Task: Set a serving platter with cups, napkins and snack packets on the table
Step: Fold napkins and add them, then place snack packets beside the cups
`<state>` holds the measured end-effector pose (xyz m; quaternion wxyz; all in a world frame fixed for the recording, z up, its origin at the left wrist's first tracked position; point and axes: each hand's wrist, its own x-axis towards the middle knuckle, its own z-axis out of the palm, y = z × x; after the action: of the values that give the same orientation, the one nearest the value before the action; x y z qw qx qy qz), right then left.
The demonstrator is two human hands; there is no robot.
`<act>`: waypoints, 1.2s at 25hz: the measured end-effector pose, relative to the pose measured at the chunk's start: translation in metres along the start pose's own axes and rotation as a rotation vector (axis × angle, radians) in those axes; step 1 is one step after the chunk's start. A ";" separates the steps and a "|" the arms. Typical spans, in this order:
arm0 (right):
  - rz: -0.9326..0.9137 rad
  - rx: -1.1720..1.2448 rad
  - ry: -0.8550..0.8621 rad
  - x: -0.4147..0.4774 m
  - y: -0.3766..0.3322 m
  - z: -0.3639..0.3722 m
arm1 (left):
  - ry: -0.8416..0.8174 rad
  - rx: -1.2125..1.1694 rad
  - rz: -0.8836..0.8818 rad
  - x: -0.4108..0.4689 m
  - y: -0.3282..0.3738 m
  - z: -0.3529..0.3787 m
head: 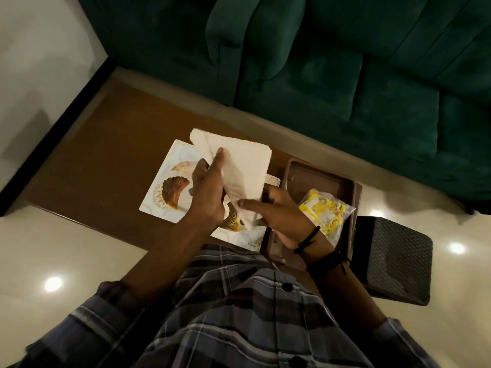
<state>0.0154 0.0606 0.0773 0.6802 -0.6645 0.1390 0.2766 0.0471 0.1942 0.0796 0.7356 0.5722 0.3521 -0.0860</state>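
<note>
Holding napkin (239, 168) over platter (164, 192), tray (318, 179) beside.

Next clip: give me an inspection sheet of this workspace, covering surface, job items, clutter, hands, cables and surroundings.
Surface: brown wooden table, bare at its left end.
Job's things: white napkin held up over the white patterned platter; yellow snack packets lying in the brown tray at the table's right end; no cups seen.
Clutter: nothing seen.
Hands: left hand and right hand both grip the napkin; black bands on the right wrist.
Cables: nothing seen.
Surroundings: green sofa beyond the table, dark textured stool at right, glossy pale floor with light reflections.
</note>
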 end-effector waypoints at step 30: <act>-0.097 -0.516 0.170 0.103 0.037 -0.023 | -0.562 0.709 0.245 0.158 -0.001 -0.065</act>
<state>0.0823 0.0564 -0.0122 0.4870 -0.8424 0.0883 0.2131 0.1357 0.2964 -0.0253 0.5661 0.7803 0.0179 -0.2651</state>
